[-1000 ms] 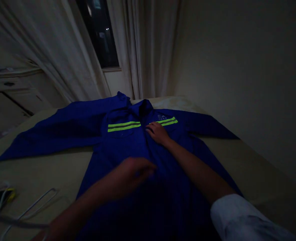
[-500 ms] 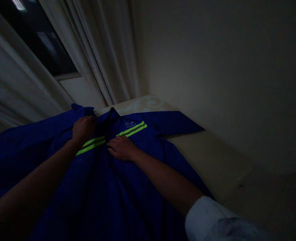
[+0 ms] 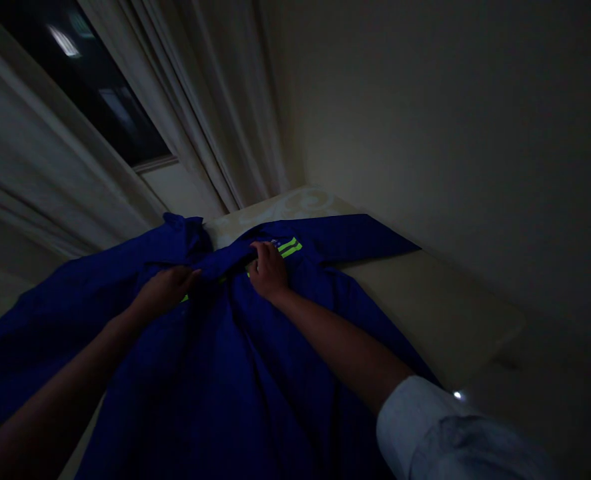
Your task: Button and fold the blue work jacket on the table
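Observation:
A dark blue work jacket (image 3: 215,360) with neon yellow reflective stripes lies spread on a bed, its chest bunched up between my hands. My left hand (image 3: 165,291) grips the fabric of the left-hand chest, close to the jacket's middle. My right hand (image 3: 268,270) is closed on a raised fold of the front near the collar. Most of the stripes are hidden by the fold, and only a short piece (image 3: 290,249) shows beside my right hand. A white sleeve (image 3: 425,427) covers my right forearm.
The bed's pale surface (image 3: 435,313) extends right of the jacket, and a patterned pale cushion (image 3: 295,203) lies beyond the collar. A white wall (image 3: 425,133) stands on the right. White curtains (image 3: 215,113) hang beside a dark window (image 3: 85,80).
Both hands have closed on the jacket and drawn its chest together, so the stripes are now largely covered. My right hand has moved up from lying flat, and my left hand has moved down.

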{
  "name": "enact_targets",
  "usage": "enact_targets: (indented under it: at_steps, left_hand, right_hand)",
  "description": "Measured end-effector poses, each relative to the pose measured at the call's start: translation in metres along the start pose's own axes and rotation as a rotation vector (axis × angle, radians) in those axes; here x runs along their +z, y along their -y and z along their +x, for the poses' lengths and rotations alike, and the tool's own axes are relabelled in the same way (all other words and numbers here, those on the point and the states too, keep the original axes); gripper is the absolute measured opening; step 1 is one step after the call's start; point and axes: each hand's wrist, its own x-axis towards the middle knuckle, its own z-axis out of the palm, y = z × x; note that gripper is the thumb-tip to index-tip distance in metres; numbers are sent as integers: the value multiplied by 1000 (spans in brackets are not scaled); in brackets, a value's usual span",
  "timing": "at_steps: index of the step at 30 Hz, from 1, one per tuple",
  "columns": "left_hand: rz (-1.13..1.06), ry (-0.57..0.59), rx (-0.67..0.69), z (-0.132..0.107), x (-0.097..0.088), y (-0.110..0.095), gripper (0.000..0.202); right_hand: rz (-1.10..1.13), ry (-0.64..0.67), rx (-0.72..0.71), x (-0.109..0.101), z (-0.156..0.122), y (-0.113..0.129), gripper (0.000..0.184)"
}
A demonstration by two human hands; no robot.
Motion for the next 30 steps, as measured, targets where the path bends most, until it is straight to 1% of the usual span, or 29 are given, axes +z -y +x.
enact_targets:
  at_steps: [1,2,3,5,6,7,9,11,13,15,17,19,21,22,24,25,26,27,28,30]
  left_hand:
    - [62,-18,74,-2,4,-2,58]
    - [106,10,151,-4,10,-3,58]
    - [125,47,205,-7,15,-2,59]
    - [124,136,228,-14,27,1,58]
    - [121,160,206,-18,31,3,57]
    - [122,157,173,-22,34,6,56]
    - [128,109,123,-28,39,7,52]
    - [122,58,100,-32,43,6,45]
    - [95,-52,38,-35,49,3,40]
    - [63,-208,-40,-38,58,1,40]
    - [48,-354,-60,-42,65,0,39]
    - [52,-437,-20,-45,68,-1,37]
    - [64,-451,9,-47,68,-3,35]
    - [70,-435,10,-47,67,-4,36]
    - [80,-405,-5,-47,66,-7,38]
    - [76,-397,1,-47,65,-9,38]
    - [63,-387,24,-46,65,-10,38]
    - [43,-369,59,-45,66,-10,38]
    - [17,-344,98,-44,68,-10,38]
    - [-36,-282,142,-42,71,-9,36]
  right_hand:
    - [-14,4,-26,0,-1,-1,48]
    - [-37,41,-61,1,-2,-2,48]
    - [-65,99,-95,3,-3,-3,43]
    - [-131,203,-132,6,-5,-4,32]
    - [-156,222,-134,7,-6,-4,30]
    - [-169,216,-128,8,-7,-3,29]
    - [-151,156,-102,9,-8,-2,28]
    - [-76,87,-64,11,-5,-2,33]
    - [28,-7,11,11,4,-6,33]
    - [139,-147,139,4,21,-16,30]
    - [216,-313,312,-16,45,-34,28]
    - [214,-460,519,-53,65,-57,28]
    - [116,-570,722,-101,74,-82,31]
    - [72,-607,776,-125,72,-94,35]
    - [-19,-660,862,-168,58,-116,48]
    - [-98,-669,906,-184,48,-127,54]
    - [-210,-643,954,-196,37,-136,59]
    - [-261,-608,987,-204,26,-145,63]
    - [-297,-558,1017,-208,16,-154,64]
    - [-291,-459,1048,-211,3,-170,59]
